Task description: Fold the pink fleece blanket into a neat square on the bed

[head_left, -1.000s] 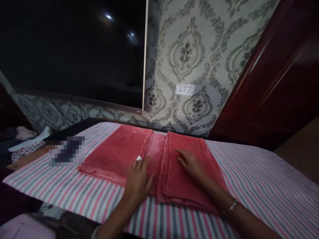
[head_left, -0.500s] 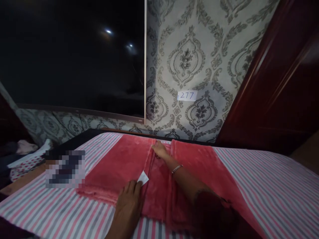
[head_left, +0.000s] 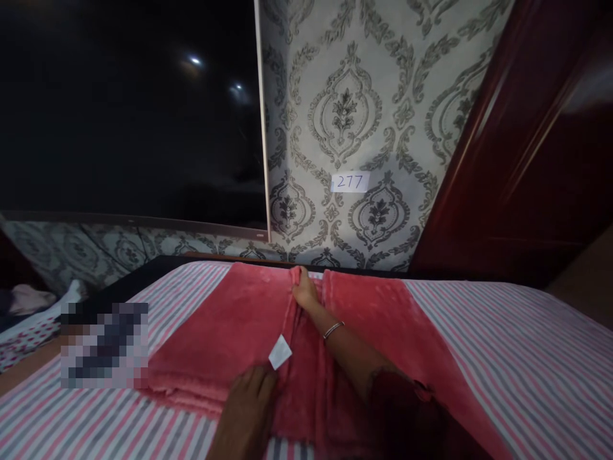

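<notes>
While the right hand (head_left: 306, 291) gripped the blanket (head_left: 223, 326) mid-frame, the left hand (head_left: 247, 404) touched it lower centre, its grip unclear.

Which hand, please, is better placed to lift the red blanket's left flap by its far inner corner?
Probably the right hand: it seems to pinch that corner, while the left hand is by the white tag, nearer the wearer.

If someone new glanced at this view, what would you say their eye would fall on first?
Probably the red blanket, across the middle of the striped cloth: the right hand grips its far edge, while the left hand lies nearer, just below a white tag. Next might come the big dark screen at upper left and the "277" note on the patterned wall.
</notes>
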Tool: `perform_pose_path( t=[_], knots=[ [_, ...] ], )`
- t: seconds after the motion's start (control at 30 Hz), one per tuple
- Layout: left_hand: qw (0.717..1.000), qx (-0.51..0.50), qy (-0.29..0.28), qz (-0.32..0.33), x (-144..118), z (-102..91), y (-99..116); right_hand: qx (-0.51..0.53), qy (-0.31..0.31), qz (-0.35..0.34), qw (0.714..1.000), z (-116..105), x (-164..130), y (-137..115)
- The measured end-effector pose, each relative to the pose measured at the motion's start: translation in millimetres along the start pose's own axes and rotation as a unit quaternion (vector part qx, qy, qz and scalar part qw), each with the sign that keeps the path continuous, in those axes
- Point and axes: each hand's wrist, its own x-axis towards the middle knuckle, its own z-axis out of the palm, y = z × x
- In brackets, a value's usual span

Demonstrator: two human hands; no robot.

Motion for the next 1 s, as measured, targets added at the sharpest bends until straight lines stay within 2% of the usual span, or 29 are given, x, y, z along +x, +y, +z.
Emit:
perform_pose_path(
  t=[0.13,0.27,0.4,0.5,0.6,0.73,1.0],
  knots=[
    [0.999,-0.027,0.0,-0.046,-4,1.6,11,-0.023,-0.009,-0.023,0.999,-7,1,6],
    [0.982,-0.13,0.002,-0.138,-2,-4.0,35,-0.072,0.013,-0.044,0.996,-37,14,18],
    [0.952,-0.237,-0.045,-0.187,9,0.6,68,-0.139,0.043,-0.047,0.988,-79,24,54],
    [0.936,-0.275,-0.096,-0.198,15,7.3,84,-0.178,0.03,-0.058,0.982,-97,27,80],
    [0.909,-0.306,-0.132,-0.252,21,9.8,92,-0.198,-0.003,-0.071,0.978,-100,32,94],
    [0.878,-0.341,-0.148,-0.303,30,12.1,98,-0.198,-0.036,-0.072,0.977,-93,47,99],
    [0.855,-0.374,-0.151,-0.327,33,25.4,104,-0.138,-0.032,-0.071,0.987,-79,69,111]
  ],
)
